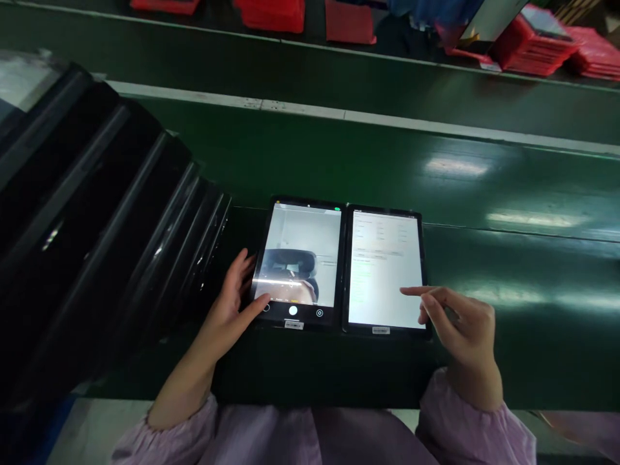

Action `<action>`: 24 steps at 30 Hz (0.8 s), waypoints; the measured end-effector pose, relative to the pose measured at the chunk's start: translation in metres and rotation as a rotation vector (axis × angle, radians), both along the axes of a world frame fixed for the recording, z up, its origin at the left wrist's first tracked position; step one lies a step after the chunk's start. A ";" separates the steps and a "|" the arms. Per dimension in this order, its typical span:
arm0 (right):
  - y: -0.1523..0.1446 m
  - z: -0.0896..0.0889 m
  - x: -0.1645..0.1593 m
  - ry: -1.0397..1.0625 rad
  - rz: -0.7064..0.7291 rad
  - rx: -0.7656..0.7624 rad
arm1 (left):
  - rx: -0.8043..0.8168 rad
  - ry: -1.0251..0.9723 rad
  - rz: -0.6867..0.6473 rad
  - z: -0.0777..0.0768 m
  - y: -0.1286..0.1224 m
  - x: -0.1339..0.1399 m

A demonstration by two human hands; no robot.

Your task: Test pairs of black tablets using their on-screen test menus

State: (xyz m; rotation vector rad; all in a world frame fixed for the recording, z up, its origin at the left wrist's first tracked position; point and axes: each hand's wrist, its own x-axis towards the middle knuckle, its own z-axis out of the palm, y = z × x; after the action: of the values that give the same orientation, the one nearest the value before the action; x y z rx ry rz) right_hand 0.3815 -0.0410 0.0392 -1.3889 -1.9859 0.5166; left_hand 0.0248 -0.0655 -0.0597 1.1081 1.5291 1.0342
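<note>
Two tablets lie side by side on the green bench with lit screens. On the left tablet (303,236) a camera app is running, with a round shutter button near the bottom. My left hand (230,307) is at its left edge, thumb over the lower left of the screen and fingers spread beside the edge. A mostly white page with lines of small text, too faint to read, fills the right tablet (385,271). Over its lower right side is my right hand (458,320), index finger stretched out and the other fingers curled, holding nothing. Whether that fingertip touches the glass I cannot tell.
Several black panels (111,194) lean in a row at the left, close to my left hand. Beyond the pale rail (310,110) at the back, stacks of red sleeves (535,45) rest on another surface. Ceiling light reflects off the green bench (523,278) at right.
</note>
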 end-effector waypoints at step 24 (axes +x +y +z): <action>0.003 -0.011 0.008 0.026 -0.062 0.009 | -0.020 0.318 -0.005 0.021 -0.004 0.021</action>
State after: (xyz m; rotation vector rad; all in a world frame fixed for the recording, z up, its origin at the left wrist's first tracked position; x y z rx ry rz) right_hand 0.3897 -0.0377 0.0277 -1.4268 -1.9158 0.4940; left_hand 0.0458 -0.0692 -0.0388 1.3081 1.7797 0.8658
